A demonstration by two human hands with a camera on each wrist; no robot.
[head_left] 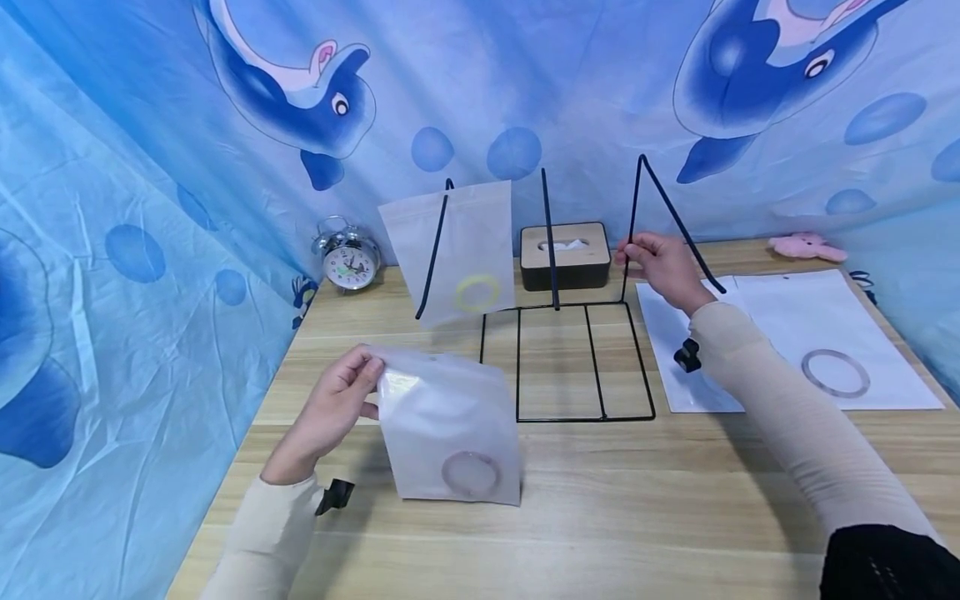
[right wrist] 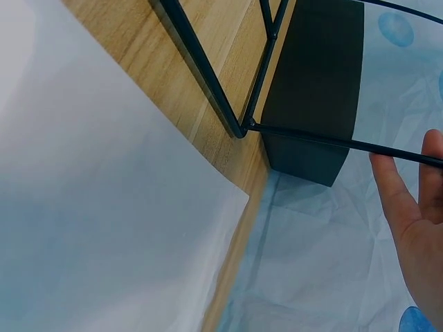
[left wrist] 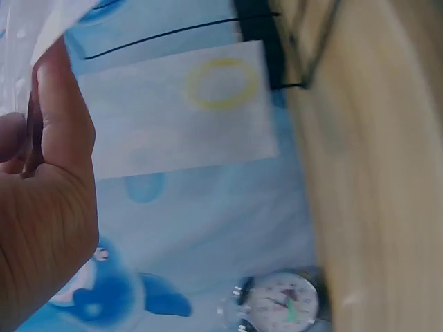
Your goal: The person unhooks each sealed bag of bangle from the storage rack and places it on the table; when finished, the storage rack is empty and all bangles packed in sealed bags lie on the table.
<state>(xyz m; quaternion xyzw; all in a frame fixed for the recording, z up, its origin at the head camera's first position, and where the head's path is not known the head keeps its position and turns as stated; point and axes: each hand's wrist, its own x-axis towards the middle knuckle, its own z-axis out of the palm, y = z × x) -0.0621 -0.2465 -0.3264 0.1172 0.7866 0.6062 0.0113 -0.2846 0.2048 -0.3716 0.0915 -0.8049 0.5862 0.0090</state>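
Note:
My left hand (head_left: 341,400) pinches the upper left corner of a frosted white plastic bag (head_left: 442,408) with a pinkish ring (head_left: 471,473) showing at its lower right. That bag hangs over the near part of the table. My right hand (head_left: 663,262) holds the right upright of a black wire rack (head_left: 636,350) between thumb and fingers. In the right wrist view the fingertips (right wrist: 382,162) meet the thin black rod (right wrist: 304,135). Another frosted bag (head_left: 465,233), with a yellow ring (head_left: 477,292), stands in the left uprights of the rack.
Flat white bags (head_left: 787,333) lie at the right, one bearing a pinkish-grey ring (head_left: 836,372). Along the back stand an alarm clock (head_left: 348,258), a tissue box (head_left: 566,265) and a pink plush toy (head_left: 806,247). A blue dolphin-print curtain (head_left: 487,83) borders the wooden table (head_left: 600,517).

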